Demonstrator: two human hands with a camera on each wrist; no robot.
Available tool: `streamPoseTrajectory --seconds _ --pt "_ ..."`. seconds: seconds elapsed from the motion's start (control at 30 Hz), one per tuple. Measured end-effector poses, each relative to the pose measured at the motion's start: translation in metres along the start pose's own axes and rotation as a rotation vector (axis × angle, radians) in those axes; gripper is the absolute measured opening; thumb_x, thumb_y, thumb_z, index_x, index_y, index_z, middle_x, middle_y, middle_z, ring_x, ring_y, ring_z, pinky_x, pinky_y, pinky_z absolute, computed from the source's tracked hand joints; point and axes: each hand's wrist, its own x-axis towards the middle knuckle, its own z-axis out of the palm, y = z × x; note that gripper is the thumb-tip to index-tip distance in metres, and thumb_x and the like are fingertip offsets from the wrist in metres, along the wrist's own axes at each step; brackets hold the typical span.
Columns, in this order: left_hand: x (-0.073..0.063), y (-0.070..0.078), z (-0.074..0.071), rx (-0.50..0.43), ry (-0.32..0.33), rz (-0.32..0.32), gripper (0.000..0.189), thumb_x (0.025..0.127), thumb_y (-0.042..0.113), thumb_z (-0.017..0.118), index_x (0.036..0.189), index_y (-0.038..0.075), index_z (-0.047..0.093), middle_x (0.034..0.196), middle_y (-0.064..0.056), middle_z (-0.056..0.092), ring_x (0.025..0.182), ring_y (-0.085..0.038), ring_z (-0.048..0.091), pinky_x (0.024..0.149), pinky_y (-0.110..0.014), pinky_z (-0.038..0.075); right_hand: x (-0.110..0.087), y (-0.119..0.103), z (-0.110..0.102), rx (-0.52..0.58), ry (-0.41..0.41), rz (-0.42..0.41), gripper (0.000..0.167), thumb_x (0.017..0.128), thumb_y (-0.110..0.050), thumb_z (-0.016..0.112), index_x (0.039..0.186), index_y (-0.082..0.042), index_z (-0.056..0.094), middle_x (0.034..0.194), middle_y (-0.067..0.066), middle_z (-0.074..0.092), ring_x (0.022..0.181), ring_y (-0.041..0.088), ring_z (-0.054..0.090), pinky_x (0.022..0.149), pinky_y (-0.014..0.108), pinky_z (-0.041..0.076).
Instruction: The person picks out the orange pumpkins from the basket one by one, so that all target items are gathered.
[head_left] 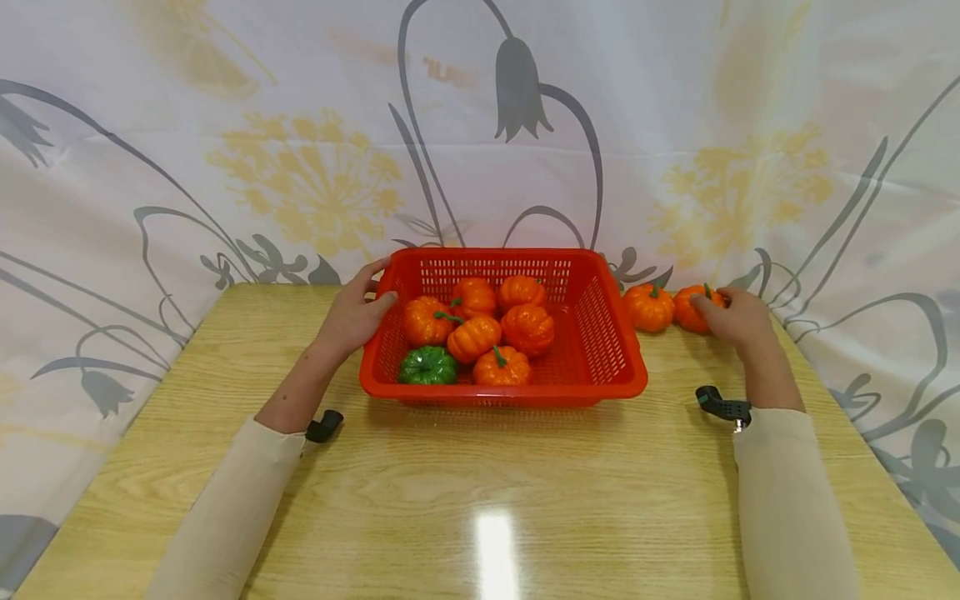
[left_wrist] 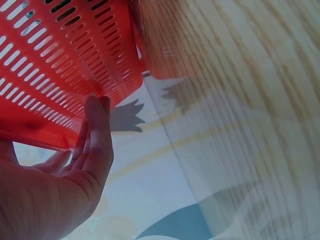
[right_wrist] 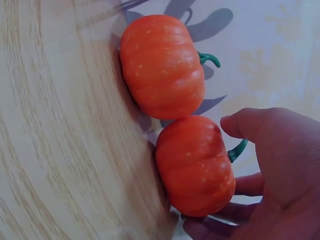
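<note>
A red plastic basket with slotted walls stands on the table. My left hand grips its left rim, the thumb over the edge and the fingers against the outer wall. Inside lie several small orange pumpkins and a green pumpkin. Right of the basket, my right hand holds the outer orange pumpkin, its thumb by the green stem and its fingers curled round the far side. Another orange pumpkin sits beside it, close to the basket's right wall.
The wooden table extends in front of the basket. A flower-patterned cloth hangs behind the table and along its sides. Each wrist carries a small black device, one on the left and one on the right.
</note>
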Motion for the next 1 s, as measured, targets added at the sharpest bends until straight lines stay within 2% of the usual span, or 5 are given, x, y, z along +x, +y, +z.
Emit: streamPoseTrajectory --seconds 0.13,0.27,0.5,0.7,1.0 --pt "0.000 0.001 0.000 -0.006 -0.004 -0.002 0.062 0.110 0.020 0.052 0.168 0.016 0.032 0.140 -0.025 0.057 0.117 -0.040 0.063 0.092 -0.053 0.062 -0.001 0.000 -0.003 0.015 -0.038 0.000 0.092 0.109 -0.054 0.039 0.159 0.020 0.015 0.157 0.049 0.024 0.144 0.066 0.026 0.118 0.072 0.029" --pt "-0.001 0.001 -0.001 -0.008 -0.005 -0.005 0.062 0.109 0.020 0.052 0.168 0.017 0.031 0.140 -0.025 0.056 0.118 -0.040 0.063 0.092 -0.053 0.062 -0.002 -0.001 -0.008 0.059 -0.038 -0.014 0.096 0.108 -0.056 0.040 0.160 0.019 0.011 0.156 0.049 0.026 0.142 0.065 0.030 0.116 0.073 0.033" --pt "0.000 0.002 -0.001 -0.008 -0.006 -0.007 0.063 0.110 0.020 0.052 0.169 0.018 0.030 0.143 -0.026 0.056 0.120 -0.041 0.064 0.094 -0.054 0.061 -0.008 -0.018 -0.019 0.082 0.058 -0.084 0.091 0.108 -0.053 0.045 0.159 0.018 0.021 0.153 0.048 0.034 0.139 0.065 0.035 0.112 0.074 0.035" --pt "0.001 0.002 -0.001 0.001 -0.005 -0.006 0.063 0.110 0.020 0.052 0.169 0.019 0.030 0.144 -0.025 0.056 0.119 -0.041 0.064 0.094 -0.054 0.062 -0.014 -0.038 -0.026 0.083 0.066 -0.135 0.091 0.107 -0.057 0.047 0.161 0.014 0.025 0.156 0.045 0.034 0.141 0.063 0.033 0.112 0.075 0.033" --pt "0.000 0.001 -0.002 -0.001 -0.010 -0.002 0.063 0.110 0.021 0.052 0.169 0.018 0.030 0.141 -0.025 0.056 0.118 -0.040 0.063 0.093 -0.052 0.062 -0.024 -0.066 -0.031 0.077 0.083 -0.218 0.082 0.108 -0.053 0.050 0.156 0.012 0.037 0.153 0.040 0.042 0.141 0.059 0.036 0.114 0.073 0.034"
